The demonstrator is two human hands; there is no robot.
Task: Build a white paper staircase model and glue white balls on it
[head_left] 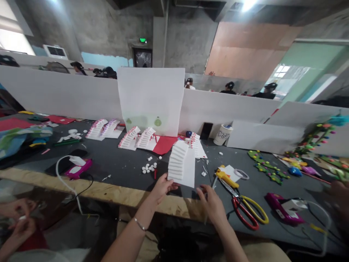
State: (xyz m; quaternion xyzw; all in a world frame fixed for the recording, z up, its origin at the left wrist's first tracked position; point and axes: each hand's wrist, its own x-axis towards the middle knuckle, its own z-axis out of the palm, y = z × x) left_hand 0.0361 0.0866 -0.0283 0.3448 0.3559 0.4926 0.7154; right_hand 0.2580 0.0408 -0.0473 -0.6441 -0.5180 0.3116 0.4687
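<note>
— White paper piece (181, 163), stepped folds along it, sat at the worktop (114, 160) front edge; left hand (163, 187) pinched its lower corner.
— And the right hand (211, 203)?
— Beside it, fingers loosely curled, grip holding nothing I could see.
— Progress?
— Several finished-looking folded pieces (136, 138) lay behind; this one seemingly lacked red trim.

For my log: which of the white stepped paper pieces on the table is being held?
The nearest stepped paper piece, gripped at its lower left corner by the left hand. The others lie untouched farther back by the white divider.
</note>
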